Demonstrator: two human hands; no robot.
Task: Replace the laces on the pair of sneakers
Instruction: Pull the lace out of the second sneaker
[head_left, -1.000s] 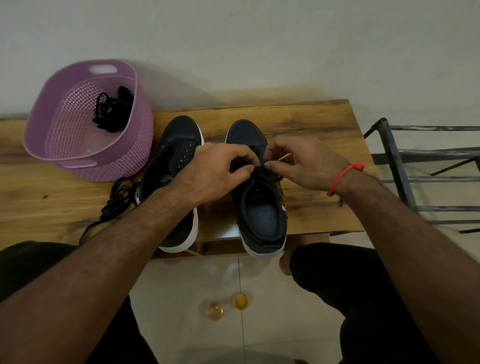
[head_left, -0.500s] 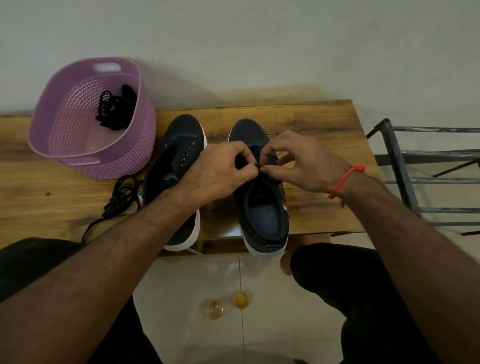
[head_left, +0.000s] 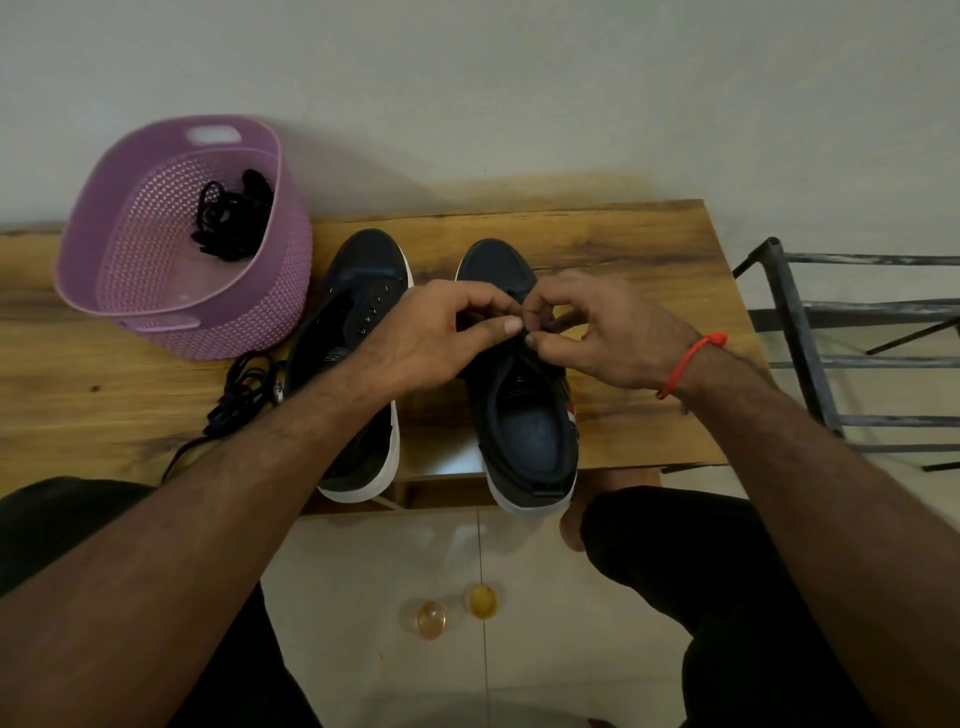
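Two dark sneakers with white soles stand side by side on a wooden bench (head_left: 623, 244), toes toward the wall. The left sneaker (head_left: 358, 291) has bare eyelets. Over the tongue of the right sneaker (head_left: 524, 426) my left hand (head_left: 436, 338) and my right hand (head_left: 608, 332) meet, each pinching the black lace at the upper eyelets. The lace itself is mostly hidden under my fingers. A loose black lace (head_left: 234, 400) lies on the bench left of the left sneaker.
A purple plastic basket (head_left: 156, 317) stands at the back left of the bench with a bundle of black laces (head_left: 228, 218) inside. A grey metal rack (head_left: 810, 332) stands right of the bench. Tiled floor and my knees lie below.
Both hands have stayed over the right sneaker's tongue; the fingertips have drawn closer together and shifted slightly toward the toe while working the lace.
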